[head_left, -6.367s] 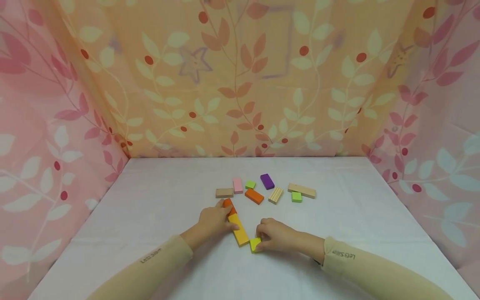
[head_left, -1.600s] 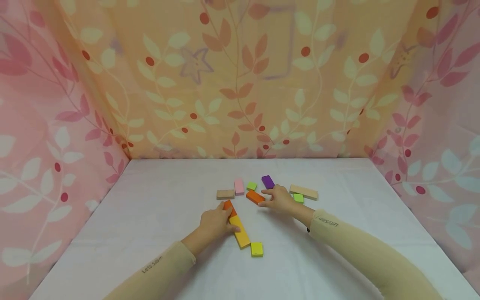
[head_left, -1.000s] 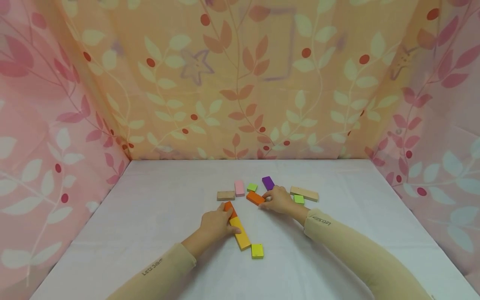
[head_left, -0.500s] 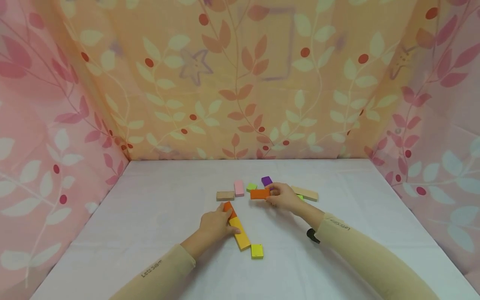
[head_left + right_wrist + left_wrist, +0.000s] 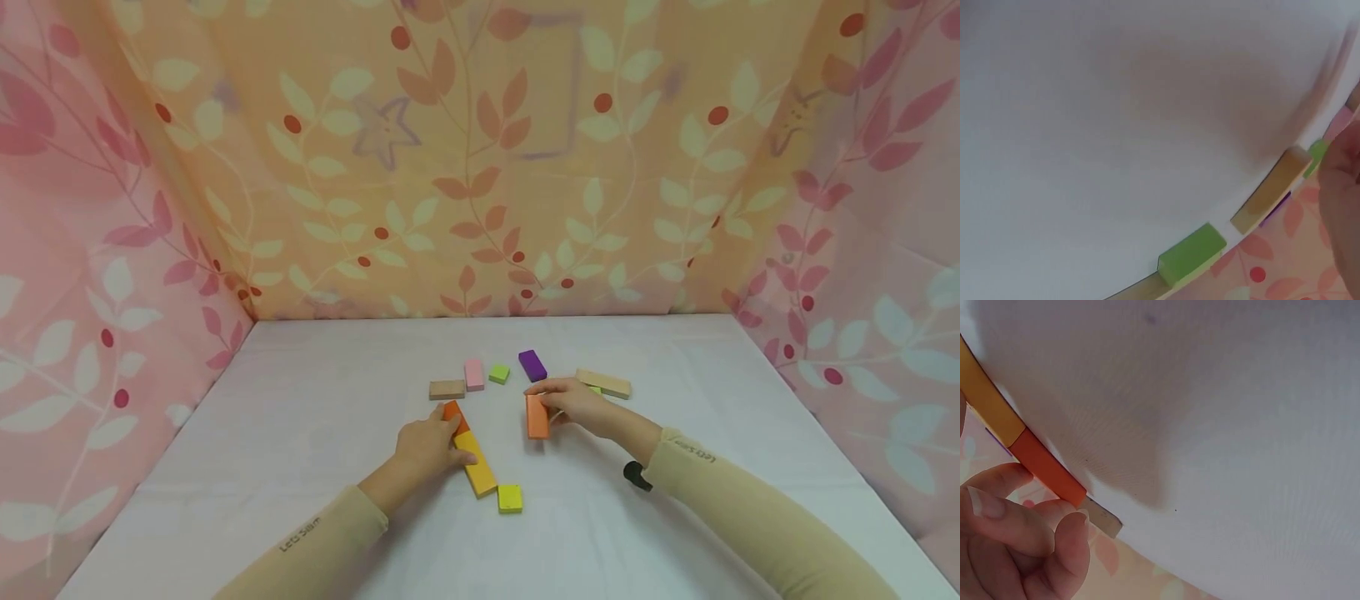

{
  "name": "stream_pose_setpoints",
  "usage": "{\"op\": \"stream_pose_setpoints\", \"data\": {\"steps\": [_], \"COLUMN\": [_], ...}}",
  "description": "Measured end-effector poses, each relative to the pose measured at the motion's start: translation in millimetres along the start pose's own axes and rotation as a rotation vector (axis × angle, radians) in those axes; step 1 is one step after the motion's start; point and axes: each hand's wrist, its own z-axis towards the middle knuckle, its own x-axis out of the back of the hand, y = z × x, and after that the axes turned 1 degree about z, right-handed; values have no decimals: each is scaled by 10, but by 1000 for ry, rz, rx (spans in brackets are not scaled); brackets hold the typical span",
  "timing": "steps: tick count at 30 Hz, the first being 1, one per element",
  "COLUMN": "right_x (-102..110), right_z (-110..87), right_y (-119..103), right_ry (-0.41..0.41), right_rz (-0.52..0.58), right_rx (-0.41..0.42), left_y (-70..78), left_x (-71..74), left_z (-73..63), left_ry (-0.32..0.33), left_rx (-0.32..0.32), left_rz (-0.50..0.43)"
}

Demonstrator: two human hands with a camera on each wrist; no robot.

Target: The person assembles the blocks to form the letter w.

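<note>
Closest to me, my beige sleeves [image 5: 780, 517] reach in from either side over the white cloth [image 5: 585, 533], and a dark object [image 5: 637, 476] sits at my right cuff. A small yellow-green block [image 5: 510, 498] lies flat in front of me, at the near end of a long yellow block [image 5: 480, 471] (whether their corners really touch, I can't tell). An orange-red block [image 5: 1049, 467] continues the yellow one, meeting it end to end. My left hand [image 5: 423, 444] grips that orange-red block with curled fingers, while its thumb lies on the yellow. To the right, my right hand [image 5: 579, 404] pinches an orange block [image 5: 537, 418], holding it tipped up above the cloth, with a shadow underneath. Just behind, mostly covered by that hand from above but plain from my right wrist, is a wooden block [image 5: 1272, 190]. Farther back, from left to right, come a short tan block [image 5: 447, 389], a pink block [image 5: 474, 375], a little green block [image 5: 498, 374], a purple block [image 5: 532, 365], and a pale plank [image 5: 611, 384] with a second green block [image 5: 1191, 253] against its near side. Beyond them all hangs a leaf-patterned curtain [image 5: 480, 167].
</note>
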Motion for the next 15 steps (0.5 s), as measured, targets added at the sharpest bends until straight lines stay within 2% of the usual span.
{"op": "stream_pose_setpoints", "data": {"steps": [6, 12, 15], "right_x": [-161, -274, -309], "right_z": [-47, -106, -120], "right_y": [64, 51, 46], "right_ry": [24, -3, -23], "right_rz": [-112, -364, -445], "right_rx": [-68, -98, -87], "left_y": [-6, -16, -22], "left_x": [-5, -13, -8], "left_z": [3, 7, 4], "left_ry": [3, 4, -2], "left_rx": [-3, -9, -9], "left_rz": [-12, -12, -13]}}
